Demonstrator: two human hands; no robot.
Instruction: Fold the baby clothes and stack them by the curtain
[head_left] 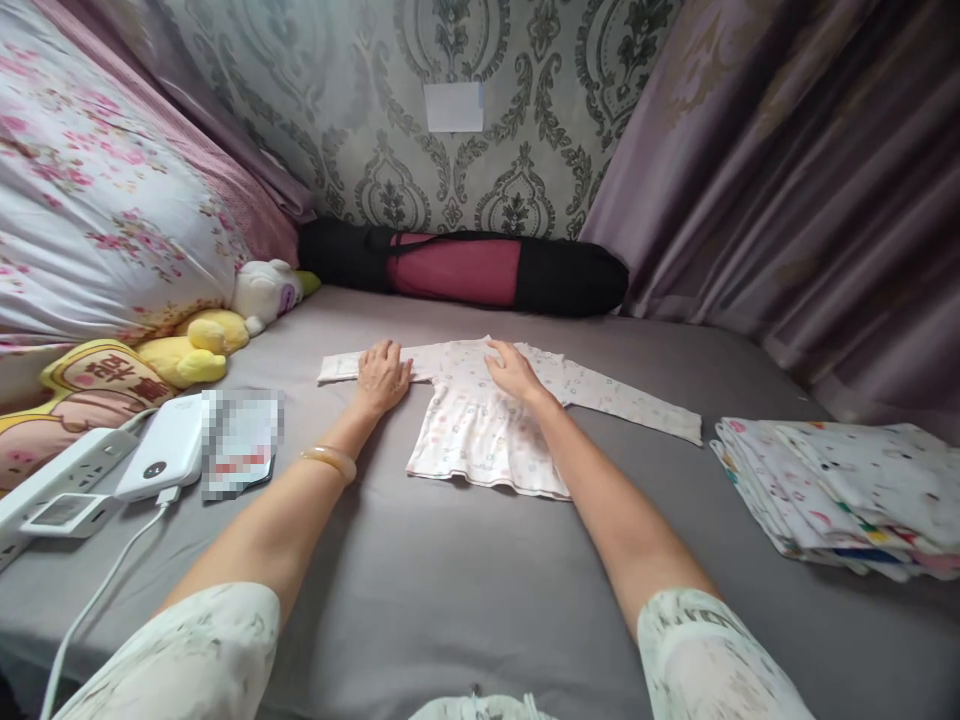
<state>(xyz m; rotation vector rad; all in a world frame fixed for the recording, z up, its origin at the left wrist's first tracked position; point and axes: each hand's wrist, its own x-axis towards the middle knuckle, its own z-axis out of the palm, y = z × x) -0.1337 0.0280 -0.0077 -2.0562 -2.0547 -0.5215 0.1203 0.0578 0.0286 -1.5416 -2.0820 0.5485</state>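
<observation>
A small long-sleeved child's top point(480, 430), pale with a faint print, lies spread on the grey bed sheet point(450, 580). Its sleeves reach out to both sides and its gathered hem faces me. My left hand point(384, 378) rests on the left sleeve, palm down with the fingers extended. On the upper chest near the neckline lies my right hand point(514, 372), its fingers stretched out toward the collar. The right forearm covers part of the top's right side.
Folded printed clothes point(840, 490) are stacked at the right. On the left are a power strip point(67, 485), a white power bank point(166, 445) with a cable, a blurred-out flat object point(240, 445) and plush toys point(191, 345). A black and red long bag point(457, 270) lies along the wall.
</observation>
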